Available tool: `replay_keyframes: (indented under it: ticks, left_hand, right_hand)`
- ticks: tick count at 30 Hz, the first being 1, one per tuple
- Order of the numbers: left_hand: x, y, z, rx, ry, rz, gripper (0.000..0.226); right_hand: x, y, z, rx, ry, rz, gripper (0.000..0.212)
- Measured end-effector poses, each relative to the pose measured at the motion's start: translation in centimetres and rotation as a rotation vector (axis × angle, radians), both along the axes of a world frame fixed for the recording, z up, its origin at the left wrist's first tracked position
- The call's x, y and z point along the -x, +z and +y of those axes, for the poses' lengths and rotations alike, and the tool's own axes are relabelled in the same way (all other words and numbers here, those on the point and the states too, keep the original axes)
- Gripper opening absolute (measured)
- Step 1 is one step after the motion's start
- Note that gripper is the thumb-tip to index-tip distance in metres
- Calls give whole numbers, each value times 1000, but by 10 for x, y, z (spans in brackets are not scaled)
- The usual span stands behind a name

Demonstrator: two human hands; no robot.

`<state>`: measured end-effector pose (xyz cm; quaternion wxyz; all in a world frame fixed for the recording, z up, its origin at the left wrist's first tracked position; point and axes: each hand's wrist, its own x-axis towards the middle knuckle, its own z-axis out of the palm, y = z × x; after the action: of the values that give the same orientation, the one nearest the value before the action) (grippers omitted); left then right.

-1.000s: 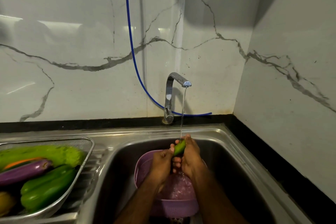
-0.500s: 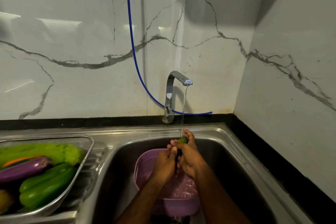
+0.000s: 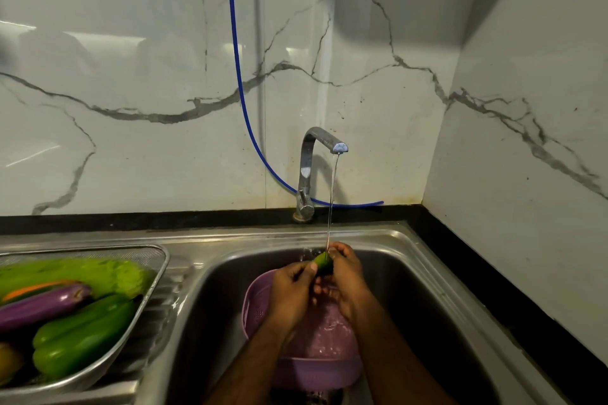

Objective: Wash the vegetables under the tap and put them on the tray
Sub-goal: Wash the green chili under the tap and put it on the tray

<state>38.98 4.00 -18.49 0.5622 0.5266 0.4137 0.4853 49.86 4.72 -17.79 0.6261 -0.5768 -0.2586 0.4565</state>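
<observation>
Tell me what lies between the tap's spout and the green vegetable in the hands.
Only the thin water stream, falling from spout onto vegetable; head view.

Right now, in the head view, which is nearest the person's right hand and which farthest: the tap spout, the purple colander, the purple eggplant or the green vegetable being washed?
From the right hand:
1. Green vegetable, gripped in it, under the stream.
2. Purple colander, just below in the sink.
3. Tap spout, above and behind.
4. Purple eggplant, far left in the metal tray.
</observation>
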Motion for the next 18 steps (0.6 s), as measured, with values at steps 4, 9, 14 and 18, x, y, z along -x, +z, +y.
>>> replay_keyframes:
  ticks: [4, 9, 14, 18]
  left_hand:
    - [-1, -5, 2, -16, -43, 52, 16]
    - [-1, -14, 6, -16, -65, 212, 15]
    - [-2, -19, 9, 38, -33, 303, 17]
    - [-2, -18, 6, 29, -63, 327, 27]
  right_hand:
    - [-5, 0, -5, 45, 27, 80, 21]
    - [2, -3, -4, 37, 80, 50, 32]
    - [2, 2, -3, 40, 68, -32, 52]
    - [9, 7, -5, 1, -5, -31, 12]
